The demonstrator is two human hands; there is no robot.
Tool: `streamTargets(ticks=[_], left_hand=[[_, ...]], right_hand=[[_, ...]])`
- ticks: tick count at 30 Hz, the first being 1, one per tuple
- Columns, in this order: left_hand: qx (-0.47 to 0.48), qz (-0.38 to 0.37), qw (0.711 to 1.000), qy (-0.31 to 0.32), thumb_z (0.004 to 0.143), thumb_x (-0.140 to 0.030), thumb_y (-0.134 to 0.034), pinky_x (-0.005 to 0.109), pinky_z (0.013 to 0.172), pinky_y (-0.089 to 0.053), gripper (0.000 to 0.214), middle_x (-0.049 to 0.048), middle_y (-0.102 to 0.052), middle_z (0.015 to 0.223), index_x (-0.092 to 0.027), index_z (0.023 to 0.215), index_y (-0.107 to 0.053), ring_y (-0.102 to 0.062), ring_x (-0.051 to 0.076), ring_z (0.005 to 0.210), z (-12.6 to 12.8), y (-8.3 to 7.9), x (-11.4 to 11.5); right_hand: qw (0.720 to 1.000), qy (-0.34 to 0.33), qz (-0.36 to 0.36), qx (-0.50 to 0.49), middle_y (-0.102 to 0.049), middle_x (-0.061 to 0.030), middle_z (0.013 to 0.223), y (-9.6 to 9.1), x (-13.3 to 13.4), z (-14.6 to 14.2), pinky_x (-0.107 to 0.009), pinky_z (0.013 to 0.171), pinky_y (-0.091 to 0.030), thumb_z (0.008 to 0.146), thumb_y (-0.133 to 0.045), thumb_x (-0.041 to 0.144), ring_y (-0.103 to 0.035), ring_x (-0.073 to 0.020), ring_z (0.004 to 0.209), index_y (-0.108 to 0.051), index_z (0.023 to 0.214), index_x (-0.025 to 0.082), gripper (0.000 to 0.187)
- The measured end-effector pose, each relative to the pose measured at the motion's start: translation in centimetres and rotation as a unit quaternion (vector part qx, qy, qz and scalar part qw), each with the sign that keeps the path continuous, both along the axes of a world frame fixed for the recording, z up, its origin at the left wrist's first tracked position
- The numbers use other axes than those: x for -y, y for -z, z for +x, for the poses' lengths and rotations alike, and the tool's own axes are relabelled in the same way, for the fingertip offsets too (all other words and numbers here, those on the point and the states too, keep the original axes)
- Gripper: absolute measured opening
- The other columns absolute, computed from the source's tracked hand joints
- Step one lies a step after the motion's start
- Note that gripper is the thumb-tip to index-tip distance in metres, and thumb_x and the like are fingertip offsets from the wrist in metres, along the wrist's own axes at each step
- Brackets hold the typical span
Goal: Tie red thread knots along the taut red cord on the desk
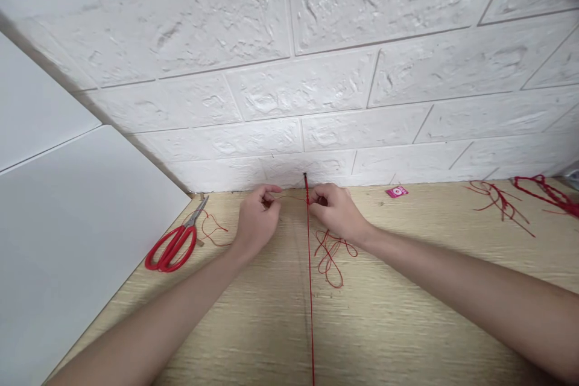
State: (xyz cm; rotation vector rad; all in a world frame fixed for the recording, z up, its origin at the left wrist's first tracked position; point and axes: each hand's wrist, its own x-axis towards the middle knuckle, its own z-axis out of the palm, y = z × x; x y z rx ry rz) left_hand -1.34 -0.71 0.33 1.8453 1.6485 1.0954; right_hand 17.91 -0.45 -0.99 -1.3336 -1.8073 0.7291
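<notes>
A taut red cord (310, 289) runs from a small dark hook (304, 175) at the foot of the wall toward me, with a short knotted stretch near the hook. My left hand (260, 214), left of the cord, pinches a thin red thread (292, 196) that crosses to the cord. On the other side, my right hand (333, 211) is closed in a pinch at the knotted part, also on red thread. Loose loops of red thread (332, 259) lie below my right hand. Exactly what sits between the right fingertips is partly hidden.
Red-handled scissors (174, 247) lie at left, with a loose thread end beside them. A small pink packet (397, 192) rests near the white brick-patterned wall (339, 84). Red thread scraps (500, 202) and a red braided cord (549, 193) lie at right. A white panel (90, 211) borders the left.
</notes>
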Motion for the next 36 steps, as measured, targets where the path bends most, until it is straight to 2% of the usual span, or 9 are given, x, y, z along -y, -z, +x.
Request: streamTargets(ticks=[3, 6, 8, 11, 13, 15, 25, 31, 36], left_hand=[[0.005, -0.003, 0.998, -0.059, 0.079, -0.018, -0.053, 0.031, 0.065, -0.044, 0.019, -0.0017, -0.056, 0.067, -0.019, 0.093, -0.066, -0.055, 0.017, 0.065, -0.3, 0.0, -0.1], [-0.069, 0.064, 0.992, -0.087, 0.079, -0.019, -0.056, 0.039, 0.083, -0.047, 0.025, 0.0054, -0.062, 0.094, -0.021, 0.102, -0.066, -0.059, 0.023, 0.091, -0.1, -0.1, 0.4], [-0.136, 0.135, 0.980, -0.045, 0.080, -0.019, -0.060, 0.046, 0.099, -0.042, 0.036, 0.0100, -0.059, 0.116, -0.021, 0.116, -0.063, -0.054, 0.028, 0.113, 0.3, -0.2, 0.8], [-0.217, 0.160, 0.957, 0.110, 0.086, -0.020, -0.059, 0.047, 0.105, -0.037, 0.045, 0.0107, -0.058, 0.130, -0.022, 0.131, -0.056, -0.052, 0.028, 0.122, 1.0, -0.2, 1.3], [-0.251, 0.137, 0.940, 0.186, 0.090, -0.020, -0.055, 0.046, 0.101, -0.039, 0.041, 0.0089, -0.065, 0.124, -0.023, 0.131, -0.057, -0.057, 0.027, 0.116, 1.2, 0.1, 1.3], [-0.251, 0.126, 0.938, 0.201, 0.094, -0.020, -0.051, 0.044, 0.095, -0.041, 0.032, 0.0072, -0.070, 0.113, -0.022, 0.124, -0.061, -0.062, 0.025, 0.106, 1.1, 0.5, 1.1], [-0.220, 0.110, 0.956, 0.160, 0.096, -0.023, -0.050, 0.038, 0.080, -0.042, 0.022, 0.0032, -0.074, 0.087, -0.022, 0.095, -0.072, -0.065, 0.020, 0.081, 0.7, 0.5, 0.7], [-0.252, 0.092, 0.958, 0.104, 0.092, -0.033, -0.055, 0.035, 0.072, -0.039, 0.026, -0.0018, -0.059, 0.054, -0.020, 0.071, -0.065, -0.053, 0.014, 0.053, 0.7, 0.4, 1.5], [-0.264, 0.109, 0.951, 0.115, 0.091, -0.038, -0.052, 0.029, 0.054, -0.029, 0.033, -0.0010, -0.055, 0.051, -0.019, 0.066, -0.060, -0.048, 0.013, 0.048, 0.7, 0.3, 2.4]], right_hand=[[1.000, -0.002, -0.012, -0.022, -0.066, 0.0013, 0.068, 0.0, 0.1, 0.1, -0.029, 0.066, -0.035, 0.074, -0.055, 0.018, -0.056, -0.0174, 0.069, -0.061, 0.065, 0.020, 0.012], [0.999, -0.004, -0.013, -0.031, -0.064, 0.0020, 0.066, 0.0, 0.1, 0.1, -0.028, 0.065, -0.035, 0.074, -0.055, 0.018, -0.056, -0.0167, 0.066, -0.061, 0.064, 0.021, 0.011], [1.000, -0.008, -0.009, -0.026, -0.063, 0.0026, 0.064, 0.0, 0.1, 0.0, -0.028, 0.065, -0.035, 0.074, -0.055, 0.018, -0.055, -0.0163, 0.065, -0.059, 0.064, 0.021, 0.011], [1.000, -0.017, 0.000, -0.017, -0.061, 0.0028, 0.063, 0.0, 0.1, 0.0, -0.028, 0.064, -0.034, 0.073, -0.054, 0.017, -0.053, -0.0161, 0.065, -0.056, 0.062, 0.021, 0.011], [1.000, -0.019, 0.003, -0.016, -0.061, 0.0023, 0.064, 0.0, 0.1, 0.0, -0.028, 0.065, -0.035, 0.073, -0.053, 0.016, -0.053, -0.0165, 0.066, -0.055, 0.062, 0.021, 0.011], [1.000, -0.019, 0.001, -0.017, -0.062, 0.0020, 0.065, 0.0, 0.1, 0.0, -0.028, 0.065, -0.035, 0.073, -0.053, 0.016, -0.054, -0.0166, 0.067, -0.055, 0.063, 0.021, 0.011], [1.000, -0.014, -0.008, -0.001, -0.059, 0.0025, 0.062, 0.0, 0.1, -0.1, -0.028, 0.062, -0.032, 0.076, -0.054, 0.020, -0.051, -0.0153, 0.063, -0.056, 0.063, 0.021, 0.013], [0.999, -0.014, -0.018, -0.025, -0.056, 0.0029, 0.062, 0.3, 0.0, 0.0, -0.028, 0.062, -0.032, 0.075, -0.053, 0.020, -0.050, -0.0149, 0.063, -0.055, 0.064, 0.021, 0.011], [0.999, -0.017, -0.024, -0.037, -0.055, 0.0031, 0.062, 0.5, 0.0, 0.1, -0.028, 0.062, -0.032, 0.074, -0.054, 0.021, -0.049, -0.0146, 0.063, -0.054, 0.065, 0.020, 0.010]])
